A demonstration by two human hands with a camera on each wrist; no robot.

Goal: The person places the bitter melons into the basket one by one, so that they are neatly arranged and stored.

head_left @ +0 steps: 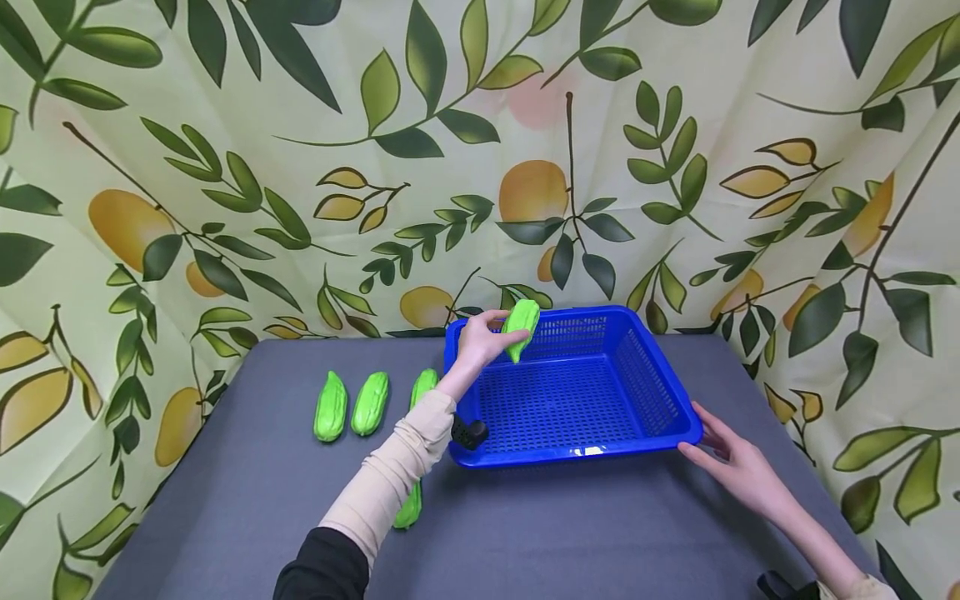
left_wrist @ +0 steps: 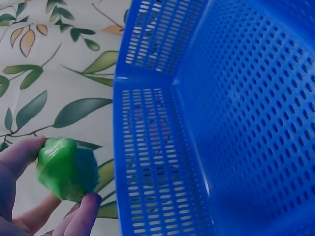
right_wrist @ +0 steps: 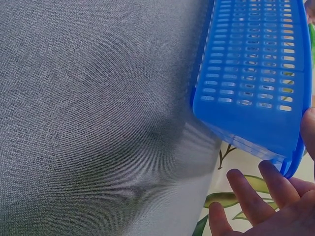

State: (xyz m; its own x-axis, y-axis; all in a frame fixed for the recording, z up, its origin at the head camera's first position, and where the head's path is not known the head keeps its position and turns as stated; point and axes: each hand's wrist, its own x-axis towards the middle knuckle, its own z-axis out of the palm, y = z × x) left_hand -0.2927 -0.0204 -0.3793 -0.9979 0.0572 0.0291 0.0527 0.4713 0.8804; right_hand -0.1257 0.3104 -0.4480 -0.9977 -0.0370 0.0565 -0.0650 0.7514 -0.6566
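Note:
My left hand (head_left: 480, 342) pinches a ridged green bitter melon (head_left: 522, 327) between thumb and fingers, above the left back part of a blue plastic basket (head_left: 660, 375). In the left wrist view the bitter melon (left_wrist: 66, 169) appears end-on, beside the basket wall (left_wrist: 147, 128). My right hand (head_left: 738, 467) holds the basket's front right corner. From the right wrist, its thumb lies at the rim and its fingers (right_wrist: 278, 184) reach round the corner; some of them stand apart from the plastic. Part of the basket's left side is hidden behind my left forearm.
Left of the basket, several more bitter melons lie on the grey tablecloth (head_left: 247, 500): one at far left (head_left: 330, 407), one beside it (head_left: 370, 404), and others partly hidden by my left sleeve (head_left: 397, 475). A leaf-and-fruit printed curtain (head_left: 450, 167) hangs behind the table.

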